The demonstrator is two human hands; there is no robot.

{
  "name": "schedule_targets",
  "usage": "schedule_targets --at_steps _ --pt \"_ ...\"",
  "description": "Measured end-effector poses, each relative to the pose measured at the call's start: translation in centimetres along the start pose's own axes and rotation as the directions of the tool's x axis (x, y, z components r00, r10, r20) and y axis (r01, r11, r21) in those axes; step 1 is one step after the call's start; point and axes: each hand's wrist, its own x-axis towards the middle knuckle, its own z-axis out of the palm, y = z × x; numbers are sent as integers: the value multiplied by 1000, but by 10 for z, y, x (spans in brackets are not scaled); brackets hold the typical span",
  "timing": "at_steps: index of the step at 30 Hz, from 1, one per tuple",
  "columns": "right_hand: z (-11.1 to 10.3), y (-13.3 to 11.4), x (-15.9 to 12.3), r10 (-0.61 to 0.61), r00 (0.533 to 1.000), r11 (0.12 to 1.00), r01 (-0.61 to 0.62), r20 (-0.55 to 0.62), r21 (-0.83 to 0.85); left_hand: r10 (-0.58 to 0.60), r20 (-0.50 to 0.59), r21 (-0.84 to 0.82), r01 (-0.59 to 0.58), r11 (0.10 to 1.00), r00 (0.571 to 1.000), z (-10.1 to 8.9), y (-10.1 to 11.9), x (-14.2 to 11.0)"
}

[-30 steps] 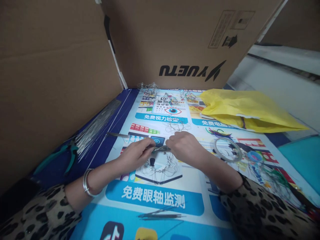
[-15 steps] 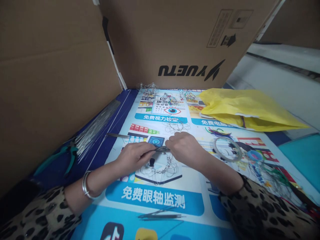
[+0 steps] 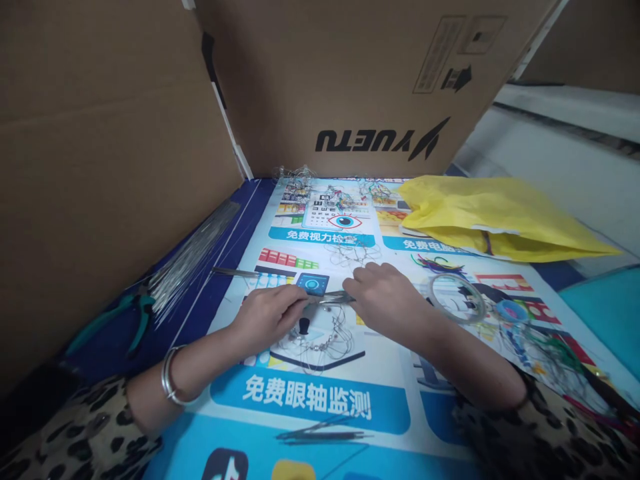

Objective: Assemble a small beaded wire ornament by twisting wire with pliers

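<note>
Left hand pinched one end of slim grey strands, right hand the other — both at the far side of the beaded wire ring, pliers lay left of it, yellow bag beyond, rightward.

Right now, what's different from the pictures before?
The right hand has slid a little to the right, away from the left hand, so more of the thin wires shows between them. Neither hand has visibly let go. The pliers and yellow bag stayed put.
</note>
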Motion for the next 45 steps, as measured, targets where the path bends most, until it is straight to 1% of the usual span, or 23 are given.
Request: schedule_targets --at_steps 3,6,9,12,14,16,18,21,23,24,27,31,36,39,42,45 --pt "-2 7 -4 93 996 992 -94 17 79 -23 7 -22 23 1000 1000 -1 1 1" --pt "0 13 -7 167 986 948 -165 17 271 -33 -2 -37 33 999 999 -2 1 1" --pt "2 17 -13 264 963 830 -258 59 495 -50 9 -43 50 998 999 -2 2 1" --pt "6 20 -18 389 917 699 -355 87 621 -67 31 -51 69 996 997 -2 2 1" --pt "11 20 -21 436 899 655 -354 49 667 -72 46 -56 75 996 996 -3 2 2" --pt "18 19 -24 442 896 667 -310 -26 677 -69 55 -59 73 996 996 -3 2 1" --pt "26 16 -25 397 910 723 -229 -120 652 -57 55 -51 59 997 997 -3 1 1" --pt "36 10 -28 216 939 841 -41 -266 539 -19 39 -9 19 1000 999 -2 0 0" --pt "39 6 -29 96 944 904 49 -315 424 22 20 22 -22 1000 1000 -2 0 0" --pt "39 5 -30 59 944 926 69 -324 370 41 14 36 -42 998 999 -1 -1 -1" --pt "35 2 -32 24 948 965 62 -318 255 76 18 80 -77 994 997 -1 -1 -1" --pt "25 -6 -29 -9 959 986 55 -282 156 96 20 140 -98 985 995 -1 1 -1" --pt "13 -19 -21 -22 980 996 39 -197 79 91 22 183 -94 979 996 1 1 -1" --pt "10 -21 -18 -17 985 998 27 -171 56 102 30 196 -106 975 994 2 2 -1" --pt "9 -22 -18 -43 985 998 48 -170 26 103 44 159 -109 981 994 1 2 -1" --pt "9 -24 -19 -75 982 997 73 -172 -17 117 51 52 -120 991 992 -2 2 0"
